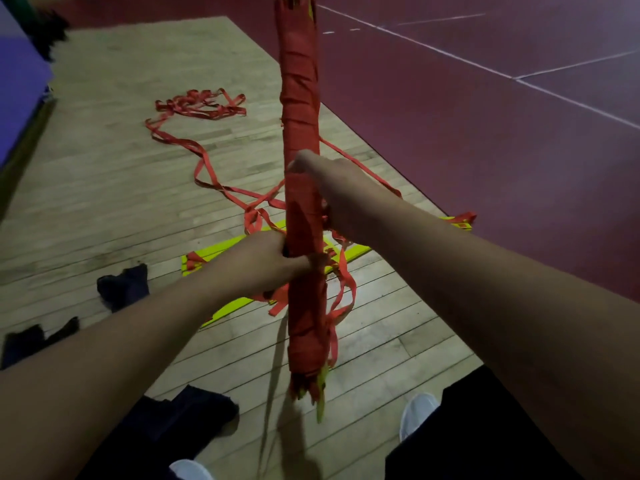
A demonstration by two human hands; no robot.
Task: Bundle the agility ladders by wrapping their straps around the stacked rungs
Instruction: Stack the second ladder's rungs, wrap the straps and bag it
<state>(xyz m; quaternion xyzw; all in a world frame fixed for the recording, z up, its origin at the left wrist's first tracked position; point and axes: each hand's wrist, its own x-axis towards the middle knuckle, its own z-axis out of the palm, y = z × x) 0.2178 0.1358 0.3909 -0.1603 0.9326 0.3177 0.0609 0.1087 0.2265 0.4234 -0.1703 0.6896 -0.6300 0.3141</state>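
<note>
- Bundle (pixel 300 133): long stack of rungs held upright at frame centre, top end running out of the upper edge, bottom end hanging above the floor near lower centre.
- Looks: red strap wound round nearly the full length, turns uneven and overlapping; yellow rung tips poke out at the bottom; a few strap tails (pixel 344 289) dangle loose on the right, lower down.
- Left hand (pixel 273 261): fingers curled round the bundle below mid-height, carrying it.
- Right hand (pixel 322 188): just above, fingers curled over the wrap; can't tell if a strap end is pinched under them.
- Step, as I read it: late in wrapping, approx. finishing this bundle.
- Next move needs: take up the slack tails, keep tension, tuck the end under a turn so nothing unwinds.
- Behind, centre: more yellow rungs (pixel 214 252) flat on the wood floor (pixel 104 188), w/ loose strap (pixel 207 174) trailing to a heap upper left; prob. a second ladder to do.
- Dark cloths (pixel 123 285) lower left; white shoe (pixel 417 414) bottom.
</note>
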